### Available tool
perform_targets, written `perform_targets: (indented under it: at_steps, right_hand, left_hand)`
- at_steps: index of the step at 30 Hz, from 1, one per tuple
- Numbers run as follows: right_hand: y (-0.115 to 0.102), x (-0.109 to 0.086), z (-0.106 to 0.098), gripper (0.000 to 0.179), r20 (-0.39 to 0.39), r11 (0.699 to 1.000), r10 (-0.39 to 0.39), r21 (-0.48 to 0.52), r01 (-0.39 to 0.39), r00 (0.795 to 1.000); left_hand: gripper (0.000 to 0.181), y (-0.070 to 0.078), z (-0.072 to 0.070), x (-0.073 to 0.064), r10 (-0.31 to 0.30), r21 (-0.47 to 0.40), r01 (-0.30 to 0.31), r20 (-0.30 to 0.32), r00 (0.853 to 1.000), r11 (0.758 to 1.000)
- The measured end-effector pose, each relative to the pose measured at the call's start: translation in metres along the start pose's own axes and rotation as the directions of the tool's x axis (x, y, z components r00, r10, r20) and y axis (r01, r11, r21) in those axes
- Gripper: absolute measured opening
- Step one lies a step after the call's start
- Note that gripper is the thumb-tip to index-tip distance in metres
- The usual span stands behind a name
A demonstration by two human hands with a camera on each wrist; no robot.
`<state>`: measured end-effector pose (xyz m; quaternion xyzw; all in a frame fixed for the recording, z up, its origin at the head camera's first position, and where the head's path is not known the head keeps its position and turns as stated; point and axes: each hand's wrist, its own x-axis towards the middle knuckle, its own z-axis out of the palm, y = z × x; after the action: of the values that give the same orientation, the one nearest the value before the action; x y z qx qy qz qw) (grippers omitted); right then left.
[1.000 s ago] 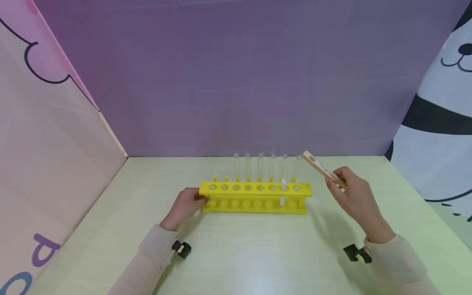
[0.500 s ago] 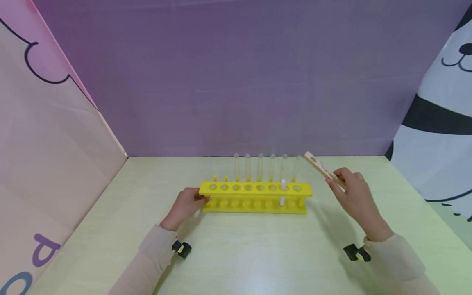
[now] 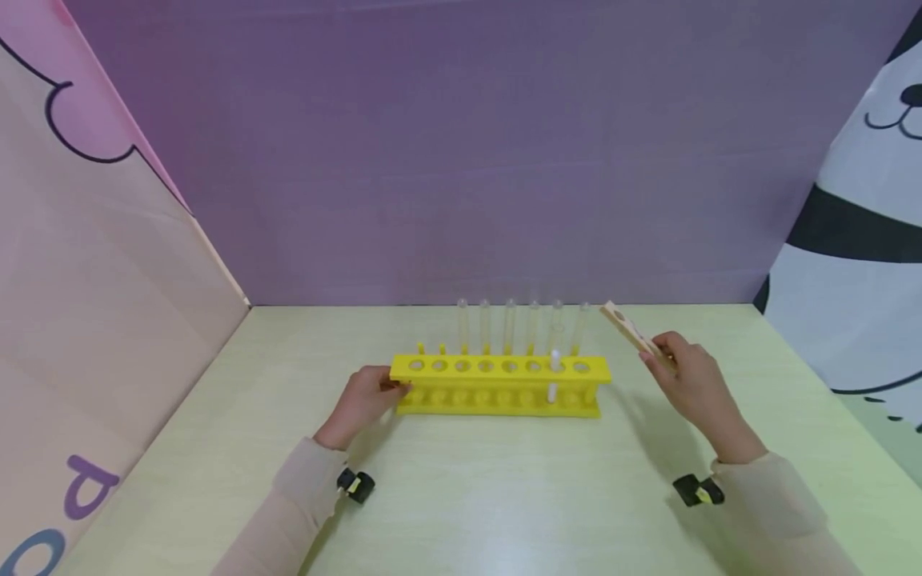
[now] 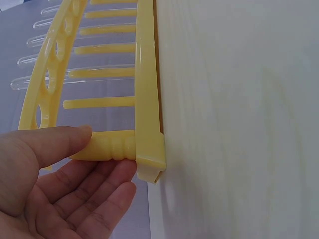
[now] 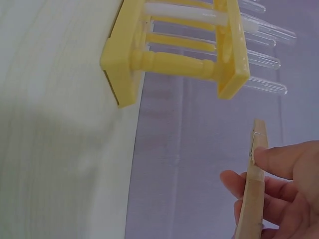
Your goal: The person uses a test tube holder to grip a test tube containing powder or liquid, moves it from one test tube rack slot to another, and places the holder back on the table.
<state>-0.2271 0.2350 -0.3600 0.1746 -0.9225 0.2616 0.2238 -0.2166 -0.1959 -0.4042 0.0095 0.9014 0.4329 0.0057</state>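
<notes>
A yellow test tube rack stands on the table. My left hand grips its left end post, thumb on one side and fingers on the other in the left wrist view. One test tube with white contents stands upright in a hole near the rack's right end. Behind, several clear test tubes sit upside down on the rear pegs. My right hand holds a wooden test tube clamp in the air to the right of the rack, its tip slanting up and left. The thumb lies along the clamp near its wire spring.
The two leftmost rear pegs carry no tubes. A pale wood-grain table lies below, with a purple cloth backdrop at its far edge. Printed cloth panels stand at left and right.
My right hand has drifted slightly right with the wooden clamp, whose tip now sits a little farther from the rear tubes. The left hand and the rack have stayed in place.
</notes>
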Motion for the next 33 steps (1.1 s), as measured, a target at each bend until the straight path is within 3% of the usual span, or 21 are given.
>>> perform_targets:
  at_steps: [11, 17, 27, 33]
  right_hand:
    - [0.005, -0.002, 0.005, 0.018, 0.120, 0.996, 0.077, 0.042, -0.082, 0.990]
    - [0.010, 0.002, 0.010, 0.019, 0.221, 0.993, 0.118, 0.000, -0.122, 0.968]
    - [0.023, 0.000, 0.016, 0.018, 0.291, 0.994, 0.097, -0.066, -0.082, 0.952]
    - [0.023, 0.002, 0.022, 0.017, 0.354, 0.992, 0.094, -0.117, -0.056, 0.930]
  left_hand:
    - [0.021, 0.000, 0.000, 0.002, 0.020, -0.003, -0.020, 0.006, 1.000, 1.000]
    - [0.022, -0.001, 0.000, 0.002, 0.007, 0.009, -0.007, 0.004, 1.000, 1.000]
    - [0.021, 0.000, -0.001, 0.001, 0.010, 0.026, -0.011, 0.003, 1.000, 1.000]
    - [0.021, 0.003, 0.000, -0.001, -0.014, 0.024, 0.014, 0.005, 1.000, 1.000]
